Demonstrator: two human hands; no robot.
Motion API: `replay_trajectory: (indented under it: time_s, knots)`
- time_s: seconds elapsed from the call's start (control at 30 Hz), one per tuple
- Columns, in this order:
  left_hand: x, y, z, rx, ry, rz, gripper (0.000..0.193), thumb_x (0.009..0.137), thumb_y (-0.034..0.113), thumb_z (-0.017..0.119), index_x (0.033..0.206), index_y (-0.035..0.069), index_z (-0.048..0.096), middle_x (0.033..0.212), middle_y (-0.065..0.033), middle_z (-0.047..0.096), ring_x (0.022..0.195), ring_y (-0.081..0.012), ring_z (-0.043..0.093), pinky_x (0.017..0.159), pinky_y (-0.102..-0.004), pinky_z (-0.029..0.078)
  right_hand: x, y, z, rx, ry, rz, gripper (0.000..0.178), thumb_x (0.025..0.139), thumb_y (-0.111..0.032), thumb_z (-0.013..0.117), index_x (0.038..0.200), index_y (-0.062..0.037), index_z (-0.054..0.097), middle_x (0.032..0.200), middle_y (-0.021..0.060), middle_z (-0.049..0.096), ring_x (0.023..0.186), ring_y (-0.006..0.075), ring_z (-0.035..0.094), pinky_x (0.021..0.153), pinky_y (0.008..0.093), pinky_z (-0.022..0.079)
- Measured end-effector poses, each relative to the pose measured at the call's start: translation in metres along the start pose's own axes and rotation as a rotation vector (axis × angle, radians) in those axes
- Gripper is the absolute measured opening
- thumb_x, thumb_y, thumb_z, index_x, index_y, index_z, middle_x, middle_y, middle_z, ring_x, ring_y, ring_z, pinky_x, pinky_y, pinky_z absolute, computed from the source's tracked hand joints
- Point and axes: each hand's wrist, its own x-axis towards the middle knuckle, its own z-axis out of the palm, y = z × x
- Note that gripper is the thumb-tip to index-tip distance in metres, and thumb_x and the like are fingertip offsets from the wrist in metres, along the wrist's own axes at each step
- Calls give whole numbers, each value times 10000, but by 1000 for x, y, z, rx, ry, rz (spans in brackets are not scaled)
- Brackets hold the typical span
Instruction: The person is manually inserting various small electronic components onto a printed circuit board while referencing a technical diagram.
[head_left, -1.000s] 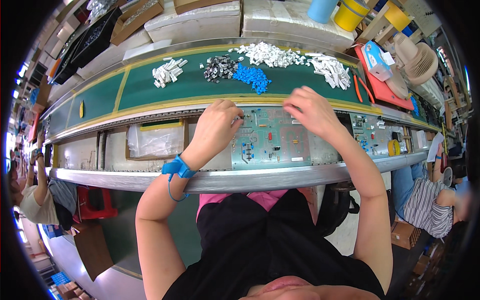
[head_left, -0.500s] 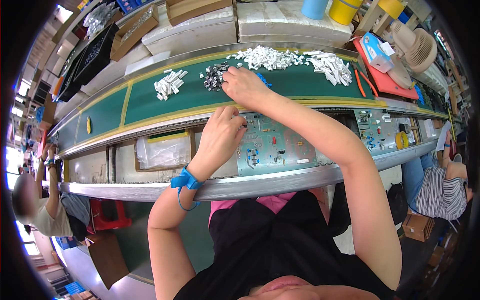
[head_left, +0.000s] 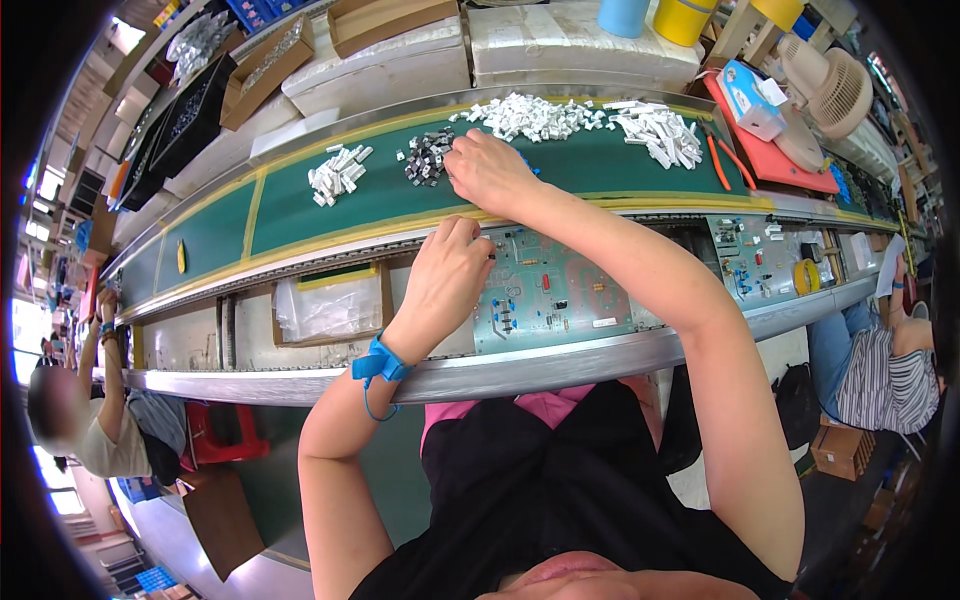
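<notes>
My right hand (head_left: 492,178) reaches across the green work surface to a pile of small black and grey parts (head_left: 427,158), its fingers bent down at the pile's right side. Just behind that hand, a few blue parts (head_left: 533,168) peek out. My left hand (head_left: 440,285), with a blue strap (head_left: 380,362) on its wrist, hovers at the left edge of a green circuit board (head_left: 580,290). Its fingers are curled together beside a small dark part; whatever they hold is hidden. Red, blue and black components stand on the board.
White part piles (head_left: 530,117) lie on the surface, with orange-handled pliers (head_left: 727,160) to their right. Another circuit board (head_left: 745,260) sits on the rail at right. A box with clear plastic bags (head_left: 330,307) stands left of my left hand. A co-worker (head_left: 110,430) is at far left.
Both hands stay nearly in place, with only a slight shift of the fingers. The far-left co-worker's arms have moved a little.
</notes>
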Motion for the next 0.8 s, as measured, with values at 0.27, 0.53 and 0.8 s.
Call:
replay_trajectory:
  time_s: [0.27, 0.53, 0.8]
  knots:
    - [0, -1, 5, 33, 8, 30, 126, 730, 69, 655, 847, 28, 633, 919, -99, 550, 925, -274, 514, 826, -364, 425, -12, -7, -59, 589, -84, 236, 120, 799, -116, 611, 861, -14, 602, 775, 92, 621, 718, 230, 596, 662, 335, 470]
    - [-3, -9, 13, -68, 67, 18, 132, 712, 81, 660, 835, 38, 637, 883, -90, 560, 903, -264, 520, 803, -362, 427, -65, -14, -79, 714, -331, 453, 137, 805, -61, 621, 916, 19, 627, 781, 109, 638, 708, 172, 618, 662, 303, 493]
    - [-3, -11, 6, -134, 82, -29, 199, 706, 127, 701, 871, 46, 623, 864, -94, 566, 889, -279, 525, 798, -378, 424, -74, -23, -77, 500, -390, 378, 134, 759, -94, 627, 853, -3, 656, 849, 134, 647, 810, 303, 622, 702, 404, 483]
